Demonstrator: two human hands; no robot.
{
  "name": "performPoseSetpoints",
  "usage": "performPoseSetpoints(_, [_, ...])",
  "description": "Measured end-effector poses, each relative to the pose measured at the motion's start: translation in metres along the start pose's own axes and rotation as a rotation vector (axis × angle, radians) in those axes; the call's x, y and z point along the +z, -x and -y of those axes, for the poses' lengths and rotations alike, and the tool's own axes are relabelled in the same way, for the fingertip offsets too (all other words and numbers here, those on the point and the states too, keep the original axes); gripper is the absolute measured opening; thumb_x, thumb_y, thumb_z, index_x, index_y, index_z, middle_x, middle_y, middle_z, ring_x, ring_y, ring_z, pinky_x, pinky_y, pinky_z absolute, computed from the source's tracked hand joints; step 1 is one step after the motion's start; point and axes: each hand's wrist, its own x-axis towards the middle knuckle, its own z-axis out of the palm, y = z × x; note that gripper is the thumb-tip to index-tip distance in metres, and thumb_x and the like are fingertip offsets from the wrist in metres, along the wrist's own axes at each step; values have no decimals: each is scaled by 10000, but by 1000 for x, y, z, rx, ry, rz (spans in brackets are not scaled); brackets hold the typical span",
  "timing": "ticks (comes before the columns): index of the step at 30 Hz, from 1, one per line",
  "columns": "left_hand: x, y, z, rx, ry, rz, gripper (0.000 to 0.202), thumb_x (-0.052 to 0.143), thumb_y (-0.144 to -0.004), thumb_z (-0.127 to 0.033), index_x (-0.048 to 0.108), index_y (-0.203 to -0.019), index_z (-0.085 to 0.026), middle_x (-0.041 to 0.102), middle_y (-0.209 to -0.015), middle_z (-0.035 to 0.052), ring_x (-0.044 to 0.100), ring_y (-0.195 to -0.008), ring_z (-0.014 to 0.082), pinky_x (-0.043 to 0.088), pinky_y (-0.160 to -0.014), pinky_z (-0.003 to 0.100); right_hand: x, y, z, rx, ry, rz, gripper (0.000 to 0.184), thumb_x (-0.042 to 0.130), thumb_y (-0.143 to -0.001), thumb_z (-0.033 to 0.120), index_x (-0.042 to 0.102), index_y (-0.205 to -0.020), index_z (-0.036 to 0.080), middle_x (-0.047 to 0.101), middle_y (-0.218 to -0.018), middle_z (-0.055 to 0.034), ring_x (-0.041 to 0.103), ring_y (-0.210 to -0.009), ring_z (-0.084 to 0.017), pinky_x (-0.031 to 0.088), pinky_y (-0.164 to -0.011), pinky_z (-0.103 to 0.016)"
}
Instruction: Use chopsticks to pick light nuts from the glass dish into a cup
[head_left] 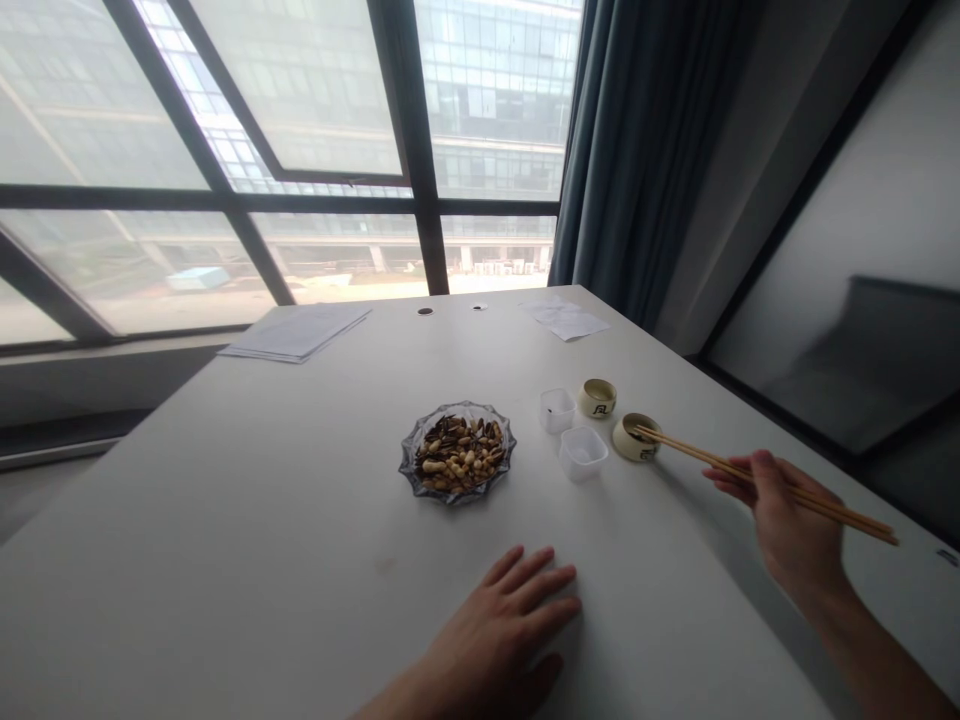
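My right hand (791,525) grips a pair of wooden chopsticks (720,465) at the right of the white table (225,520). Their tips rest over a small cream ceramic cup (631,440). A second cream cup (598,398) stands just behind it. Two small clear plastic cups (556,410) (583,453) sit to the left of the ceramic ones. A glass dish (457,452) of mixed peanuts and dark seeds is at the table's middle. My left hand (502,625) lies flat on the table near the front, fingers spread, holding nothing.
A stack of papers (296,332) lies at the far left of the table and a loose sheet (566,320) at the far right. Large windows run behind the table, with a dark curtain (637,150) at the right corner.
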Motion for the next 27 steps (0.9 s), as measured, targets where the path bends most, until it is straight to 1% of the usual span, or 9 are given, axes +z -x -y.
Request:
performPoseSetpoints(5, [-1, 0, -1, -5, -4, 32, 667, 641, -850, -165, 477, -1477, -325, 375, -1642, -30, 303, -1538, 302, 211, -1274, 572, 0, 1, -4, -14, 2, 25, 381, 752, -881, 505, 718, -854, 127, 764, -744, -106, 774, -654, -225, 665, -655, -286])
performPoseSetpoints(9, [-1, 0, -1, 1, 1, 22, 658, 644, -854, -175, 479, -1475, -313, 385, -1638, -21, 305, -1538, 302, 208, -1274, 571, -1, 2, -7, -57, 15, 17, 382, 736, -894, 503, 720, -861, 123, 761, -735, -101, 772, -649, -228, 661, -661, -298])
performPoseSetpoints(11, [0, 1, -1, 3, 7, 10, 619, 639, -879, -206, 484, -1469, -307, 394, -1633, -12, 311, -1535, 302, 208, -1274, 568, 1, 6, -3, -81, 13, 10, 376, 724, -905, 496, 719, -855, 124, 757, -727, -96, 769, -642, -226, 660, -679, -306])
performPoseSetpoints(14, [4, 4, 1, 31, 33, -44, 497, 585, -971, -326, 489, -1458, -314, 423, -1618, -12, 320, -1533, 278, 201, -1280, 544, 10, 16, 13, -124, 30, 31, 352, 705, -926, 478, 729, -866, 131, 761, -741, -95, 764, -633, -222, 658, -690, -312])
performPoseSetpoints(17, [9, 6, 4, 57, 29, -85, 457, 552, -1004, -385, 489, -1452, -315, 433, -1612, -17, 313, -1537, 258, 197, -1285, 516, 32, 29, 37, -226, 67, 121, 303, 700, -937, 445, 748, -897, 149, 769, -768, -92, 764, -642, -230, 659, -687, -329])
performPoseSetpoints(21, [14, 8, 5, 59, 3, -124, 434, 535, -1016, -416, 498, -1436, -313, 445, -1604, -26, 324, -1531, 251, 197, -1283, 508, 76, 43, 62, -349, 63, 345, 220, 705, -939, 398, 757, -893, 189, 776, -865, -82, 769, -690, -239, 659, -682, -350])
performPoseSetpoints(24, [14, 9, 4, 74, -10, -152, 431, 521, -1032, -421, 492, -1446, -307, 453, -1598, -23, 341, -1521, 252, 202, -1279, 499, 116, 51, 69, -399, 84, 513, 203, 684, -958, 386, 755, -882, 212, 774, -845, -61, 754, -677, -220, 636, -654, -329])
performPoseSetpoints(27, [13, 9, 4, 104, -39, -173, 424, 528, -1031, -420, 505, -1432, -283, 479, -1579, -16, 373, -1501, 245, 210, -1275, 474, 153, 57, 67, -422, 179, 717, 250, 652, -979, 401, 750, -839, 219, 758, -764, -44, 733, -676, -203, 602, -650, -305])
